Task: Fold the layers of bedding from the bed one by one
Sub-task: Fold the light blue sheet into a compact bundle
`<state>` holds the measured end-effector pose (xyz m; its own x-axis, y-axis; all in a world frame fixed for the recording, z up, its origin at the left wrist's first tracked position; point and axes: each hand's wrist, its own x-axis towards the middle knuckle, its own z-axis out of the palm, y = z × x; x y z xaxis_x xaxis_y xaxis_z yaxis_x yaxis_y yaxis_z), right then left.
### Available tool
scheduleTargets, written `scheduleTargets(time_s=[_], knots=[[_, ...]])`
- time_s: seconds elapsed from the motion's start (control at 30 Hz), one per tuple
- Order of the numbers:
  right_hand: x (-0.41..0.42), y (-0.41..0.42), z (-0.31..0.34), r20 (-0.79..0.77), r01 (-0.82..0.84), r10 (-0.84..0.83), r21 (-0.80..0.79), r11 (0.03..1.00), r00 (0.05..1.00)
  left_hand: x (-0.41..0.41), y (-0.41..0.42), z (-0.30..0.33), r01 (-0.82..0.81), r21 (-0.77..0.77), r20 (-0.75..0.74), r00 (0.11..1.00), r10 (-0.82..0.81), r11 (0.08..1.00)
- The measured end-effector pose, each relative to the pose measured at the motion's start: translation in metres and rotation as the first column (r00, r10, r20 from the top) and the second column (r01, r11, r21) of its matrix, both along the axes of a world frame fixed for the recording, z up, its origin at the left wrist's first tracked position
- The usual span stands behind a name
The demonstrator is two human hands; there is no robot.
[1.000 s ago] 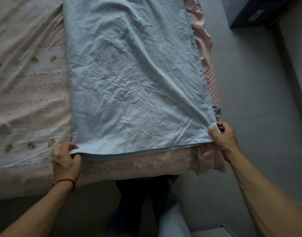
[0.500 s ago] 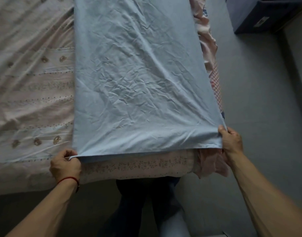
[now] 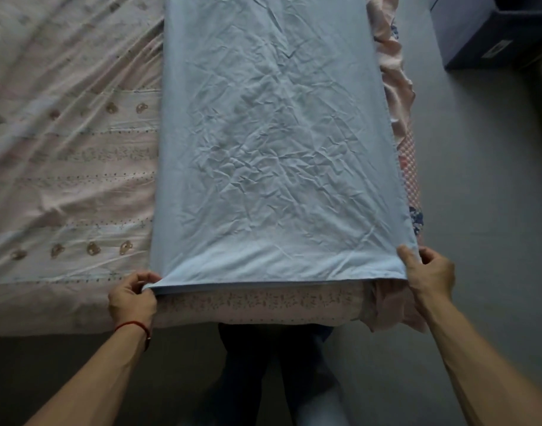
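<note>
A light blue sheet (image 3: 275, 142), folded into a long strip, lies lengthwise on the bed and runs away from me. My left hand (image 3: 131, 299) pinches its near left corner. My right hand (image 3: 429, 272) pinches its near right corner with the thumb on top. The near edge is pulled straight between the two hands, just over the mattress edge. Under the strip lies a pale pink patterned sheet (image 3: 67, 167) that covers the bed.
A pink ruffled layer (image 3: 395, 87) and a checked patchwork cover (image 3: 409, 179) hang over the bed's right side. Grey floor (image 3: 484, 210) lies to the right, with a dark blue box (image 3: 484, 32) at the far right. My legs stand against the bed's near edge.
Both hands have drawn the blue strip's near edge toward me and pulled it taut and straight. The strip now lies flatter and squarer to the bed.
</note>
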<state>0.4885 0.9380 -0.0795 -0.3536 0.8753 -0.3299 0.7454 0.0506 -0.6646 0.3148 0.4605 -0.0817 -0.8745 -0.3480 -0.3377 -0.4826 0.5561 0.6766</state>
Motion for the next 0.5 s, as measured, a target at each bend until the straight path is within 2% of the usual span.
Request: scheduleTargets(time_s=[0.13, 0.23, 0.5], knots=[[0.003, 0.000, 0.018, -0.005, 0.053, -0.052, 0.076, 0.996, 0.999, 0.004, -0.002, 0.009, -0.050, 0.120, 0.014, 0.999, 0.049, 0.992], [0.003, 0.009, 0.027, 0.076, 0.117, -0.119, 0.032, 0.993, 0.990, 0.004, -0.005, 0.025, -0.096, 0.234, 0.078, 0.994, 0.080, 0.968], [-0.014, 0.015, 0.087, 0.209, -0.018, 0.032, -0.066, 0.998, 0.978, -0.020, -0.010, 0.105, -0.099, 0.334, 0.204, 0.979, 0.031, 0.937]])
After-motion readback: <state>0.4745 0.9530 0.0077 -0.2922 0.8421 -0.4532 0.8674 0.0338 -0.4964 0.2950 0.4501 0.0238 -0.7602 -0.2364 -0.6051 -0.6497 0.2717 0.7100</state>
